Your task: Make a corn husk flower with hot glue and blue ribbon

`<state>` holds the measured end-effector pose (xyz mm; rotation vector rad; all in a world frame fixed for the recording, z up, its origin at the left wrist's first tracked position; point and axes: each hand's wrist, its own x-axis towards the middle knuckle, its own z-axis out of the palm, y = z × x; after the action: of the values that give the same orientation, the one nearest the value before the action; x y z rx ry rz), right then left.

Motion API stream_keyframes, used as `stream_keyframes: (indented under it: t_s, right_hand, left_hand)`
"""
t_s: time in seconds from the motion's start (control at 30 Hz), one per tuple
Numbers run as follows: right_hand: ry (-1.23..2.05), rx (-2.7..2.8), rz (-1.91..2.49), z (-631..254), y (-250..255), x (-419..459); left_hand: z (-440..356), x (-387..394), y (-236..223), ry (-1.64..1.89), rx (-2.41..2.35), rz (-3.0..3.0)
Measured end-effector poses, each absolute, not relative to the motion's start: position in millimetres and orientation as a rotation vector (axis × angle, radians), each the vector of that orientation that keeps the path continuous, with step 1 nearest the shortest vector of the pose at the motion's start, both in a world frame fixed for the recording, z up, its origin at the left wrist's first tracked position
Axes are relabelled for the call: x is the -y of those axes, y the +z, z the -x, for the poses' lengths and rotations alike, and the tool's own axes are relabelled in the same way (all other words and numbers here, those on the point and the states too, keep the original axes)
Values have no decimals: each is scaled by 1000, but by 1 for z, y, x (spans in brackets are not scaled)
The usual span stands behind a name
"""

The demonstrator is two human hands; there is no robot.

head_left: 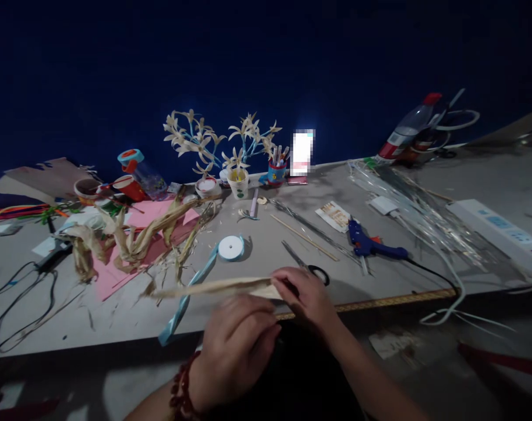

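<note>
The right hand [305,295] pinched one end of a pale husk strip [231,286] between thumb and fingers; the strip ran crosswise on the near side of the ribbon spool [231,248]. The left hand [235,345], blurred, had its fingers curled, nearer the person than the spool; I could not tell whether they gripped anything. Scissors [303,261] lay right of the spool, a glue gun [366,245] farther right. Dried husks [130,245] lay left of the spool; a white cup [238,186] stood beyond it.
</note>
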<state>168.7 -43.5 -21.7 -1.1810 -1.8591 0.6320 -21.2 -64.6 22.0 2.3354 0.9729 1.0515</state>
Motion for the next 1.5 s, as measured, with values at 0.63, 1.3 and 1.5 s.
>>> stream_keyframes:
  t_s: [0.63, 1.3, 1.5]
  right_hand:
    - [57, 2173, 1799, -250, -64, 50]
    - [1635, 1017, 1179, -204, -61, 78]
    - [1684, 1137, 1128, -180, -43, 83]
  left_hand:
    - [49, -5, 47, 226, -1258, -2023]
    - [31, -22, 35, 609, -1060, -1489]
    - [22, -23, 39, 555, -1147, -1479]
